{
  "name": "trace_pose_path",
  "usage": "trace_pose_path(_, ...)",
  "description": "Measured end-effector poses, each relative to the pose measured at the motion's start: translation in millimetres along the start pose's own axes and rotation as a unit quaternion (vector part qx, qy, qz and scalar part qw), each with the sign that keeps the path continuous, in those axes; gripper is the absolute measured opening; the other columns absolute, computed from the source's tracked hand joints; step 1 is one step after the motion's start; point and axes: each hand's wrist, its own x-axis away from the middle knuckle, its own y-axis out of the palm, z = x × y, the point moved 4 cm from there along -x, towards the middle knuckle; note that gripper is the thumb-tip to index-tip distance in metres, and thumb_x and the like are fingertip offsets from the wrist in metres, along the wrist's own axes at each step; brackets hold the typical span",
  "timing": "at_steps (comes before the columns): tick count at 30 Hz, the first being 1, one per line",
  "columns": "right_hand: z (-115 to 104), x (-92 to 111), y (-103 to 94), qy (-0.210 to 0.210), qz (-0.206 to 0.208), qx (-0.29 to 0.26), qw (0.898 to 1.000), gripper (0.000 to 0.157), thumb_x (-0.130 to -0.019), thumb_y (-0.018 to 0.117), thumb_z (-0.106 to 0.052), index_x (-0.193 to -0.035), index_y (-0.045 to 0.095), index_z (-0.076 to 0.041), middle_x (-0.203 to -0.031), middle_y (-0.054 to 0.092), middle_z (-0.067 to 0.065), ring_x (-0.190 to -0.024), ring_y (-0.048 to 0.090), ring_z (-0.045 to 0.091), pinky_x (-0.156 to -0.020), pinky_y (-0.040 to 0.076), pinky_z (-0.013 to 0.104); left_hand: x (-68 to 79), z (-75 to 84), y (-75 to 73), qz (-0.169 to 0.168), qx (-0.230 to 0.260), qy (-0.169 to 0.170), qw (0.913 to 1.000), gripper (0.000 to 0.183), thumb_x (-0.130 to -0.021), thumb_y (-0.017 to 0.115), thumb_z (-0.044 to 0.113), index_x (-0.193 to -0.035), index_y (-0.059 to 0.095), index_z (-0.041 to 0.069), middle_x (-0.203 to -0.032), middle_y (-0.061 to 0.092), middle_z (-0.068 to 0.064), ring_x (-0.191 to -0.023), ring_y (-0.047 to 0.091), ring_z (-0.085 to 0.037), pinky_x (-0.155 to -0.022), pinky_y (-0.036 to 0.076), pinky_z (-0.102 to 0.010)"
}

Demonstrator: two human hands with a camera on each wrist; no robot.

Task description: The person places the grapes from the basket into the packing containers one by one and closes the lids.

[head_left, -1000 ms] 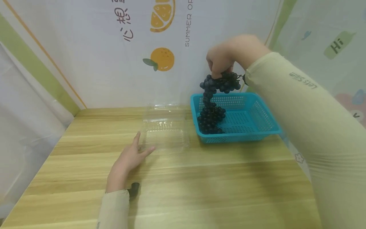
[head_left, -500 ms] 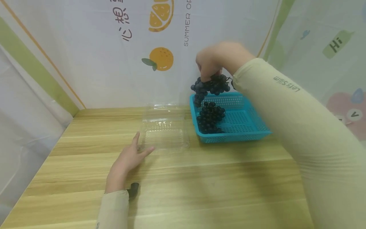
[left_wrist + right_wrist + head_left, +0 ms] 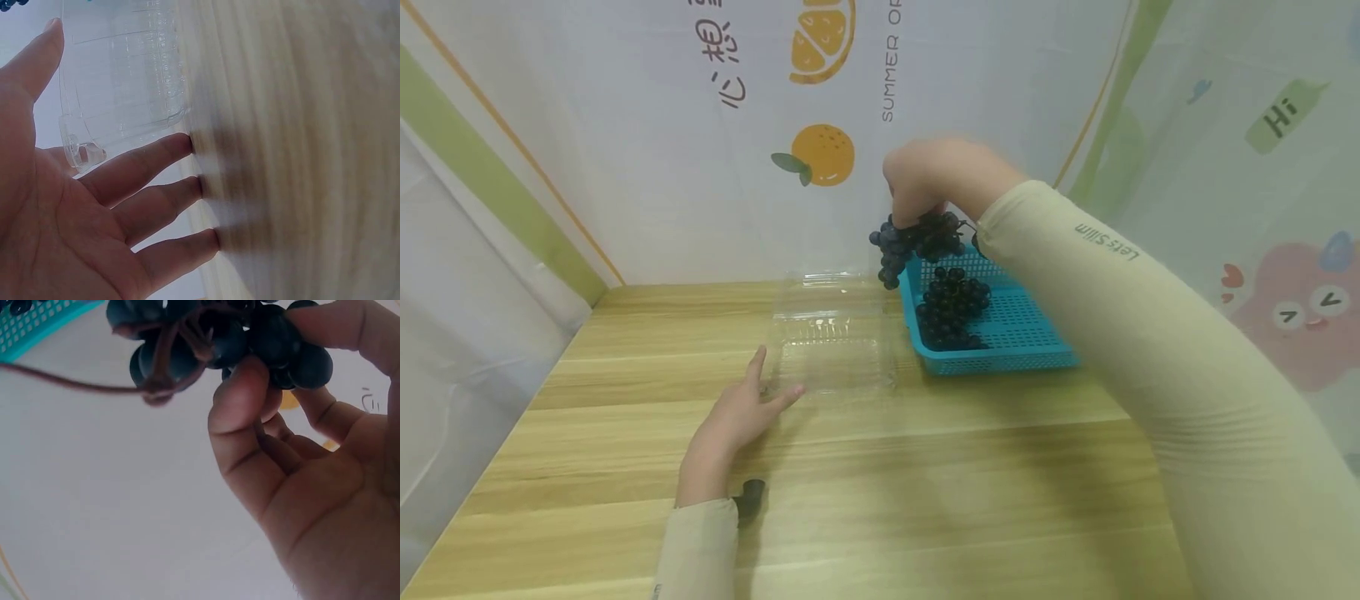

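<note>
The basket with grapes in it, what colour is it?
The basket is a bright turquoise blue; it shows best in the head view.

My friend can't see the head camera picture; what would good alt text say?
A right hand holds up a bunch of dark grapes near a blue basket containing more grapes. On the wooden table, a left hand with spread fingers lies beside a clear plastic container.
</note>
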Motion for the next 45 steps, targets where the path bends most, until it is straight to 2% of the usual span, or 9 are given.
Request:
trace_pose_path(3, -8.0, -2.9, 3.9, -0.006, 0.027, -0.002, 1.000, 0.001, -0.091, 0.059, -0.012, -0.091, 0.058, -0.011, -0.084, 0.057, 0.002, -0.079, 0.055, 0.020, -0.071, 0.049, 0.031, -0.2, -0.2, 0.0, 0.000, 0.001, 0.000, 1.0000, 0.110, -0.103, 0.053, 0.070, -0.171, -0.012, 0.013, -0.163, 0.045, -0.029, -0.151, 0.040, -0.057, -0.123, 0.031, -0.074)
trace_pose_path(5, -13.6, -5.5, 7.6, -0.012, 0.048, -0.009, 0.999, 0.002, -0.092, 0.059, -0.012, -0.092, 0.058, -0.010, -0.084, 0.057, 0.002, -0.079, 0.054, 0.021, -0.072, 0.048, 0.032, -0.5, -0.2, -0.2, 0.001, 0.001, -0.001, 1.0000, 0.110, -0.103, 0.053, 0.070, -0.171, -0.011, 0.013, -0.163, 0.045, -0.029, -0.151, 0.040, -0.057, -0.123, 0.031, -0.074)
trace_pose_path(10, -26.6, -13.5, 18.0, -0.020, 0.088, -0.020, 0.996, 0.021, -0.096, 0.063, -0.016, -0.114, 0.062, -0.006, -0.104, 0.067, 0.007, -0.091, 0.061, 0.023, -0.087, 0.057, 0.035, -2.1, -0.1, -0.5, 0.005, -0.002, 0.004, 1.0000, 0.109, -0.103, 0.053, 0.069, -0.171, -0.011, 0.012, -0.162, 0.045, -0.031, -0.150, 0.040, -0.058, -0.123, 0.031, -0.074)
trace_pose_path(13, -33.9, -20.3, 25.4, -0.033, 0.099, -0.019, 0.994, 0.026, -0.095, 0.063, -0.016, -0.118, 0.063, -0.004, -0.108, 0.068, 0.007, -0.093, 0.061, 0.023, -0.092, 0.058, 0.035, -3.2, -0.4, -0.4, 0.006, -0.003, 0.007, 1.0000, 0.109, -0.104, 0.053, 0.068, -0.171, -0.010, 0.011, -0.161, 0.046, -0.032, -0.150, 0.041, -0.057, -0.124, 0.032, -0.073)
trace_pose_path(22, -55.0, -35.2, 46.5, -0.068, 0.102, -0.040, 0.992, 0.028, -0.096, 0.065, -0.012, -0.122, 0.060, -0.005, -0.109, 0.063, 0.006, -0.097, 0.058, 0.022, -0.094, 0.056, 0.035, -4.8, -1.1, -0.4, 0.005, -0.007, 0.004, 1.0000, 0.108, -0.103, 0.054, 0.068, -0.172, -0.009, 0.012, -0.161, 0.046, -0.031, -0.150, 0.040, -0.057, -0.124, 0.030, -0.073)
trace_pose_path(27, -66.4, -42.9, 58.1, -0.084, 0.097, -0.052, 0.990, 0.026, -0.095, 0.063, -0.008, -0.121, 0.058, -0.005, -0.105, 0.060, 0.005, -0.094, 0.055, 0.021, -0.087, 0.053, 0.033, -3.9, -0.9, -0.5, 0.006, -0.007, 0.003, 1.0000, 0.108, -0.103, 0.054, 0.068, -0.172, -0.009, 0.013, -0.161, 0.046, -0.031, -0.151, 0.039, -0.057, -0.125, 0.029, -0.073)
trace_pose_path(34, -80.9, -49.8, 71.2, -0.095, 0.094, -0.061, 0.989, 0.031, -0.098, 0.059, -0.008, -0.128, 0.056, -0.006, -0.103, 0.056, 0.004, -0.089, 0.051, 0.019, -0.076, 0.046, 0.030, -3.9, -1.1, -1.5, 0.007, -0.008, 0.004, 0.9999, 0.109, -0.103, 0.054, 0.068, -0.172, -0.009, 0.012, -0.159, 0.048, -0.031, -0.149, 0.042, -0.058, -0.124, 0.031, -0.073)
trace_pose_path(40, -94.0, -61.2, 82.7, -0.109, 0.109, -0.042, 0.987, 0.032, -0.097, 0.064, -0.014, -0.128, 0.057, -0.007, -0.112, 0.061, 0.004, -0.100, 0.056, 0.020, -0.085, 0.052, 0.032, -5.0, -2.0, -2.0, 0.010, -0.015, 0.010, 0.9998, 0.109, -0.103, 0.053, 0.069, -0.172, -0.007, 0.010, -0.157, 0.051, -0.032, -0.147, 0.045, -0.057, -0.123, 0.034, -0.072)
trace_pose_path(45, -104.8, -69.6, 94.2, -0.112, 0.110, -0.054, 0.986, 0.037, -0.097, 0.067, -0.016, -0.132, 0.057, -0.008, -0.117, 0.064, 0.005, -0.105, 0.060, 0.020, -0.089, 0.058, 0.032, -5.0, -2.8, -1.4, 0.011, -0.011, 0.012, 0.9998, 0.112, -0.101, 0.053, 0.073, -0.172, -0.007, 0.011, -0.157, 0.052, -0.032, -0.147, 0.046, -0.056, -0.123, 0.035, -0.071)
